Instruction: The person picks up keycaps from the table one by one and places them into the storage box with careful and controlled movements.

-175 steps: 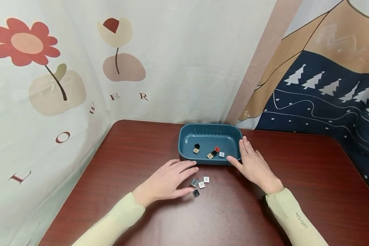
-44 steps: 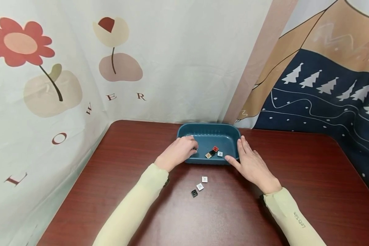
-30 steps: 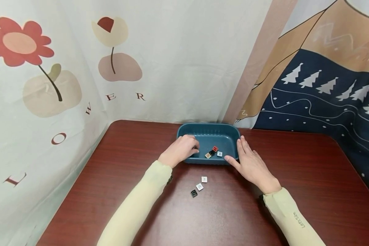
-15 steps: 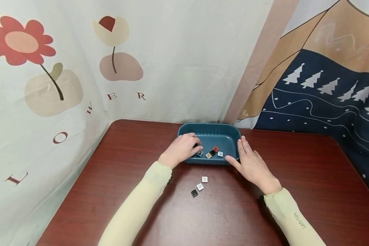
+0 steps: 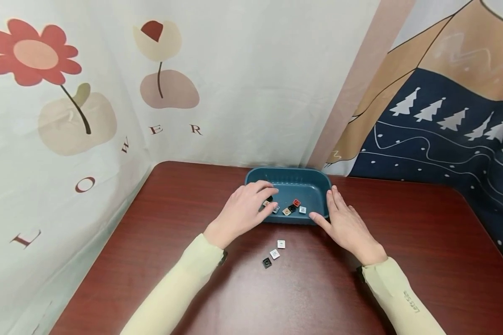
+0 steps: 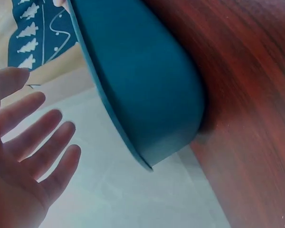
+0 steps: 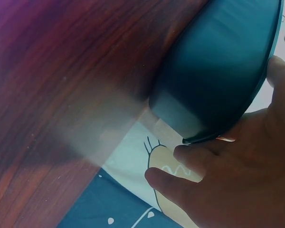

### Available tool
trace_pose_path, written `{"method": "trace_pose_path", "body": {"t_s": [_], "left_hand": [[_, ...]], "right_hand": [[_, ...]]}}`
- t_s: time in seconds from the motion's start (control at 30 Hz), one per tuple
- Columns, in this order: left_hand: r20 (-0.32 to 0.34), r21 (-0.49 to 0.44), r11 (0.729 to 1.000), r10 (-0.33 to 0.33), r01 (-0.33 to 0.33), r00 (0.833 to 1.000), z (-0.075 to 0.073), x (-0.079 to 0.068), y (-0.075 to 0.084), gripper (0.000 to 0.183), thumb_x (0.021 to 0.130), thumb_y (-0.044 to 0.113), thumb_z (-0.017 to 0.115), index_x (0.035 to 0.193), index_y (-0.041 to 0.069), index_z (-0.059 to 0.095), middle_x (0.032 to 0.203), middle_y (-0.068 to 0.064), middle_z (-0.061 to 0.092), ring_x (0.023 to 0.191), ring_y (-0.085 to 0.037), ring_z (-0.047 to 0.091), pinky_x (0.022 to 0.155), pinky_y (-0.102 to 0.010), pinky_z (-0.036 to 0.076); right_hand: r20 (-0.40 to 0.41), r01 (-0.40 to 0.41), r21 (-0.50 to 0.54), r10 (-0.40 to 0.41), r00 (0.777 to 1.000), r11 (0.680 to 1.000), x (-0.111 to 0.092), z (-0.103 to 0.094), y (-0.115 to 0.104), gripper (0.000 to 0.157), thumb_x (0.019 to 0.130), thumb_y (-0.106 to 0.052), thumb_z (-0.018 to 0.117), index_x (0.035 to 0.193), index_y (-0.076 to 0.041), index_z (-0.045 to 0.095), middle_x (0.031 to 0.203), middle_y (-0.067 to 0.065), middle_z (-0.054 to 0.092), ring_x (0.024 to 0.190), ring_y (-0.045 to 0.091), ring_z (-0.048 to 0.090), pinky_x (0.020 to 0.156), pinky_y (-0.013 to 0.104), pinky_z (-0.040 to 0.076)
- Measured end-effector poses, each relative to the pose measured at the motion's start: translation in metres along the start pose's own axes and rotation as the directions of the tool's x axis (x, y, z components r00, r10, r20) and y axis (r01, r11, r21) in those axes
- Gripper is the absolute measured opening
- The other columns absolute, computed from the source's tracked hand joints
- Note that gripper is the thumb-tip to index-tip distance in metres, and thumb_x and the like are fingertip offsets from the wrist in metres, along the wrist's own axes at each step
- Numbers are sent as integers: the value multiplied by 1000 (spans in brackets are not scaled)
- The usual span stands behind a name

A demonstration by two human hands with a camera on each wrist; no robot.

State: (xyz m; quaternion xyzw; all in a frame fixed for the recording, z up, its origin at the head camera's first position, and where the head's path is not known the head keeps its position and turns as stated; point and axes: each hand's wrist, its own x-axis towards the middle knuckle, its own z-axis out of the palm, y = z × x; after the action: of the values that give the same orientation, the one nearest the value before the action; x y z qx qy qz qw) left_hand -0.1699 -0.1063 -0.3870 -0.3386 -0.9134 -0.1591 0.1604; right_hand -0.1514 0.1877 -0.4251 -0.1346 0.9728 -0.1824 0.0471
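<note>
A teal rectangular bin [image 5: 293, 174] stands at the table's back, with several small keycaps in it, among them a red keycap [image 5: 296, 203] and a white keycap [image 5: 302, 210]. My left hand [image 5: 244, 210] hovers over the bin's left end, fingers spread and holding nothing; its palm and parted fingers show in the left wrist view. Under its fingertips lies a grey keycap [image 5: 276, 210]. My right hand [image 5: 350, 225] rests against the bin's right corner, thumb at the front rim and fingers straight along the side. In front of the bin lie two white keycaps [image 5: 275, 254] and an upturned black keycap [image 5: 267, 263].
The reddish-brown table [image 5: 184, 209] meets a white curtain [image 5: 251, 93] with flower prints close behind the bin. A dark blue cloth with tree prints [image 5: 444, 139] hangs at the right.
My left hand went from the keycaps on the table into the bin, and the grey keycap now lies there. Its fingers have since spread and drawn back slightly. The right hand stays at the bin.
</note>
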Motion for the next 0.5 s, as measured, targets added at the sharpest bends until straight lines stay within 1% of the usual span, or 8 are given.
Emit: {"method": "trace_pose_path", "body": {"t_s": [0.13,0.27,0.4,0.5], "left_hand": [[-39,3,999,37,-37,999,-5,-9,6,38,98,28,74,131,11,71,141,-11,60,124,-28,61,91,-45,54],[-58,4,997,78,-78,995,-8,-17,10,40,97,28,74,132,10,70,145,-12,58,129,-29,58,91,-45,54],[-38,26,993,116,-115,993,-10,-28,13,41,97,30,74,132,10,69,145,-13,57,128,-30,58,91,-46,54],[-7,52,989,136,-136,991,-10,-35,15,42,97,33,73,133,11,69,143,-13,58,127,-29,59,92,-46,54]], "right_hand": [[3,-3,-2,3,1000,1000,0,0,1,102,102,-69,42,159,12,18,169,28,7,155,46,15,117,67,24],[-1,2,-8,-2,1000,1000,-1,0,2,101,103,-68,42,159,13,18,169,29,8,154,47,16,116,68,25],[2,6,-7,-6,1000,1000,-1,0,1,101,103,-68,42,159,13,18,169,29,8,154,47,16,116,68,24],[4,6,-8,-6,1000,1000,-1,0,1,101,103,-68,42,159,13,18,169,29,8,154,48,16,116,68,24]]}}
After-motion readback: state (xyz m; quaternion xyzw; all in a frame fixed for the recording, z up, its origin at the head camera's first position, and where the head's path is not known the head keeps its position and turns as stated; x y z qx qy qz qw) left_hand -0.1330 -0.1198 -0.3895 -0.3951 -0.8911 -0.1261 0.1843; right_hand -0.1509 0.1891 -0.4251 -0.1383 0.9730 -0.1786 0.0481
